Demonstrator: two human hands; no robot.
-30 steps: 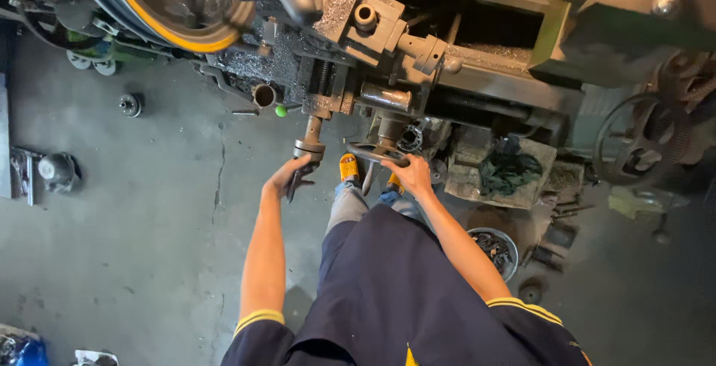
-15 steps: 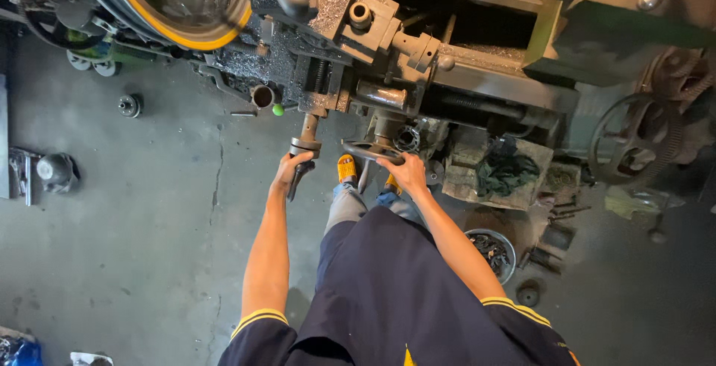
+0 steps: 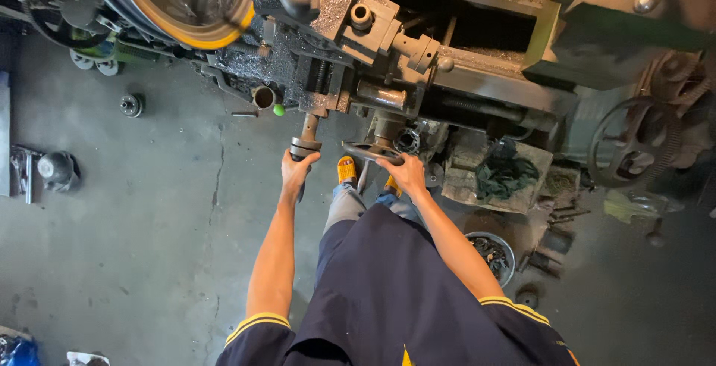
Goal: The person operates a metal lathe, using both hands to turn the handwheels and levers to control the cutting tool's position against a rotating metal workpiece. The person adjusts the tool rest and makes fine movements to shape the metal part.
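I look straight down at a large grey lathe standing on a concrete floor. My left hand is wrapped around the crank handle that sticks out of the cross slide. My right hand grips the rim of the dark carriage handwheel. Both arms reach forward from a navy shirt with yellow-trimmed sleeves. At the top left sits a big round chuck with a yellow rim. Below the handles my yellow sandals show.
A green rag lies on a block to the right of the handwheel. A round tin of metal scraps stands on the floor by my right arm. A spoked wheel leans at far right. Small metal parts lie at left.
Both hands keep their grip on the handles. The view has shifted slightly, and the left hand sits a little higher on the crank.
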